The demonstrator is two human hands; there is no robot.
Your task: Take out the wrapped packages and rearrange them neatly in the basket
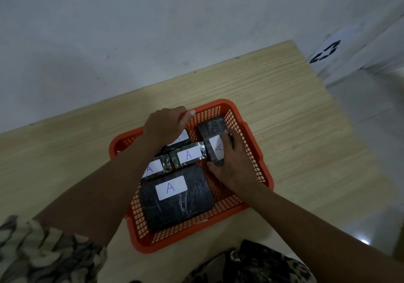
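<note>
An orange mesh basket (251, 142) sits on the wooden table and holds several black wrapped packages with white "A" labels. The largest package (177, 206) lies at the near end. A small shiny package (189, 155) lies in the middle, and another (154, 168) is partly under my left forearm. At the far side a further package (181, 137) is mostly hidden by my left hand (164, 125), which grips the basket's far rim. My right hand (231, 162) holds a long narrow package (213, 134) standing along the right wall.
The light wooden table (295, 112) extends to the right of and behind the basket, its far edge against a white wall. A tiled floor lies beyond the table's right edge. My patterned clothing shows at the bottom of the view.
</note>
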